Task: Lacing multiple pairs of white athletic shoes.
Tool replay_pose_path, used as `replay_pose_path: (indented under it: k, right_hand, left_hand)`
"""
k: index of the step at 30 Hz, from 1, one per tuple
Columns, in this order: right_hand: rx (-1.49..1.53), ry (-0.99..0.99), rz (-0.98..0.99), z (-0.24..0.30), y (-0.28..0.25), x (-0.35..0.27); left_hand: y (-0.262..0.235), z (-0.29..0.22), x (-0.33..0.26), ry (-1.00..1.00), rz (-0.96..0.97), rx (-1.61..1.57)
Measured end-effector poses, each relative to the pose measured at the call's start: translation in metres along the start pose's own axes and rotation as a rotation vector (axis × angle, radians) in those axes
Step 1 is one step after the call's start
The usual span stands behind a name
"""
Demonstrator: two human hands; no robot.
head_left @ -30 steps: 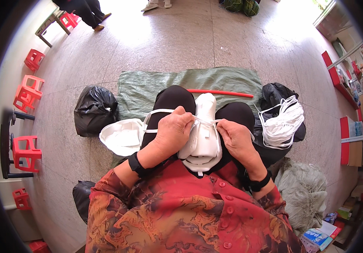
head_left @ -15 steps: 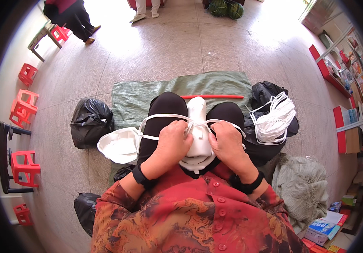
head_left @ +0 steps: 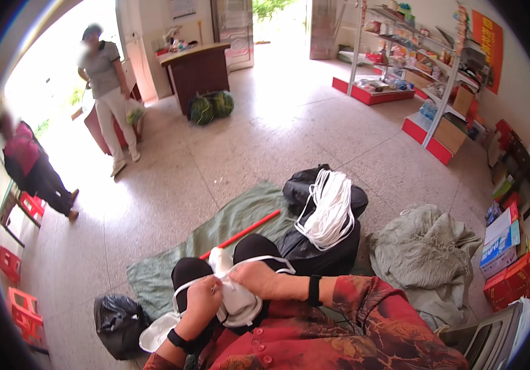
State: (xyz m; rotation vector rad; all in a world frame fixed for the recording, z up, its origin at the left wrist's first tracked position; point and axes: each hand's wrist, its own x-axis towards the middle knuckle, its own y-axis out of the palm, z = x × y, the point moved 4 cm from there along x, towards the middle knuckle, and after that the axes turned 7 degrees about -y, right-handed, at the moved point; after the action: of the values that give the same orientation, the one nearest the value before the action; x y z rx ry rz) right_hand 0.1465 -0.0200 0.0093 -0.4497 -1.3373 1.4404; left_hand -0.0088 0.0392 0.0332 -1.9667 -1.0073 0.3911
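Observation:
My left hand (head_left: 203,300) and my right hand (head_left: 255,279) are close together over my lap, fingers closed in a pinch. From both hands runs a narrow white strap (head_left: 285,264), looping out past each knee. Just below the fingers lies a white, rounded cloth piece (head_left: 240,306), which the hands partly cover. A smooth white post-like form (head_left: 220,259) sticks up between my black-clad knees, its lower part hidden. Beside my left forearm rests a white cup-shaped piece (head_left: 157,333). Exactly what the fingertips pinch is partly hidden.
A red rod (head_left: 240,234) lies on a green sheet (head_left: 172,265). Coiled white cord (head_left: 328,213) tops a black bag at right, near a pale sack (head_left: 422,253). A black bag (head_left: 119,327) sits left. Two people stand far left; shelves (head_left: 394,74) line the back right.
My view has swung up and to the right, bringing the doorway and shelves in. Both hands remain at the strap, drawn closer together, with the white cloth piece now showing below them.

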Motion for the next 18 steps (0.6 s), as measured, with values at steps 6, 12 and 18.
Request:
replay_pose_path:
  k: [6,12,18]
  right_hand:
    - [-0.224,-0.244,0.149,0.006,-0.007,0.029]
    - [0.703,-0.333,-0.104,0.087,-0.111,0.004]
    - [0.635,-0.265,-0.230,0.070,-0.138,0.024]
  left_hand:
    - [0.014,0.005,0.020,0.233,0.165,0.569]
    - [-0.043,-0.053,0.005,0.297,0.071,-0.062]
    - [-0.125,-0.113,-0.024,0.324,-0.118,-0.585]
